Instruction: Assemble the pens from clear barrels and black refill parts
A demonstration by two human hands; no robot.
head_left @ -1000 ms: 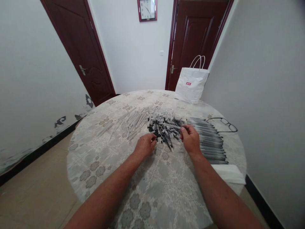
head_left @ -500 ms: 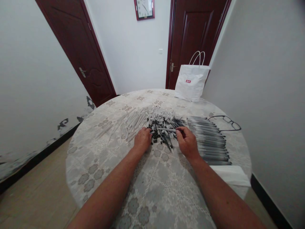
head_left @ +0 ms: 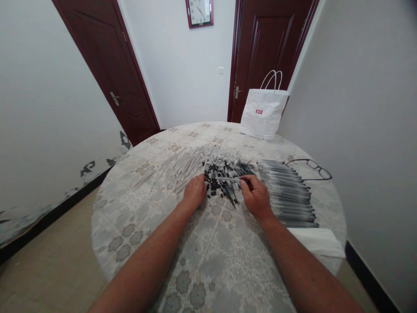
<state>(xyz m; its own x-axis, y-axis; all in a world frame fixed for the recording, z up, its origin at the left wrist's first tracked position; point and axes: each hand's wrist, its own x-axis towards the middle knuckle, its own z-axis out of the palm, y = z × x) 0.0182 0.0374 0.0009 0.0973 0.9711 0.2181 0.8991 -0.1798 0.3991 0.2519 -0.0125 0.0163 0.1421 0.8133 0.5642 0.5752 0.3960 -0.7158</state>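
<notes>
My right hand (head_left: pixel 256 193) pinches one end of a pale pen barrel (head_left: pixel 228 179), which points left across the heap. At the left side of the small black pen parts (head_left: pixel 213 187) is my left hand (head_left: pixel 195 191), its fingers closed; what they hold, if anything, is too small to make out. Clear pen tubes (head_left: pixel 182 167) lie spread beyond and left of that hand. Dark pen refills (head_left: pixel 230 193) lie loose between the two hands. Just right of my right hand, many pens with dark ends (head_left: pixel 289 191) are lined up side by side.
A round table with a flowered cloth (head_left: pixel 208 261) carries everything. Behind stands a white paper bag (head_left: pixel 263 115). Eyeglasses (head_left: pixel 312 169) lie beyond the row of pens at the right, and a folded white sheet (head_left: pixel 317 241) lies at the row's near end.
The view has shifted slightly. My right hand still holds the pen barrel in nearly the same place, and my left hand stays by the small black parts.
</notes>
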